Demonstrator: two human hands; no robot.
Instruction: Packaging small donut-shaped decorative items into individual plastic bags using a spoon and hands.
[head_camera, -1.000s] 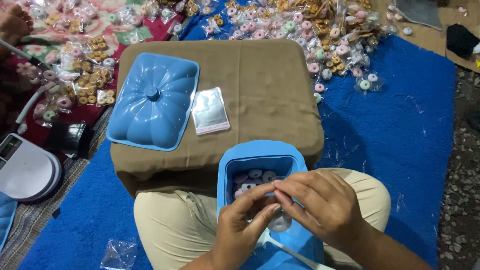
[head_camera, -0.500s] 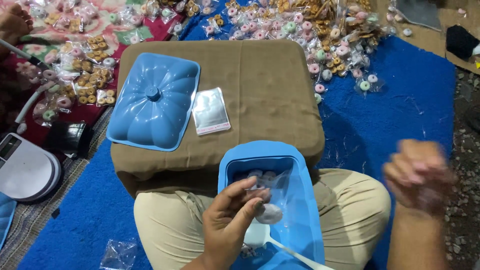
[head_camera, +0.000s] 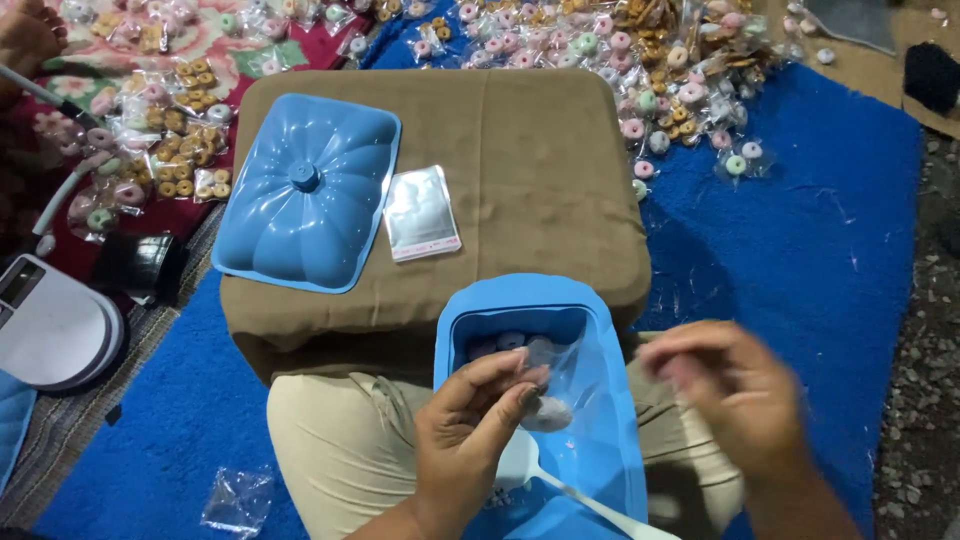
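Observation:
A blue plastic container (head_camera: 604, 330) rests on my lap with several small round sweets inside. My left hand (head_camera: 470, 435) pinches a small clear plastic bag (head_camera: 556, 385) over the container, and a sweet sits in the bag's bottom. A white plastic spoon (head_camera: 545, 475) lies in the container below my fingers. My right hand (head_camera: 735, 400) is blurred, to the right of the container, fingers loosely curled, and it holds nothing that I can see.
The container's blue lid (head_camera: 305, 190) and a stack of clear bags (head_camera: 420, 212) lie on a brown cushion (head_camera: 530, 150). Several packed sweets (head_camera: 650, 70) are heaped beyond it on a blue mat (head_camera: 800, 230). A white scale (head_camera: 50, 325) stands at left. Another person's hand (head_camera: 25, 35) is at top left.
My right hand left the bag, swung out and up to the right, and has come back lower toward the container. My left hand has kept hold of the bag.

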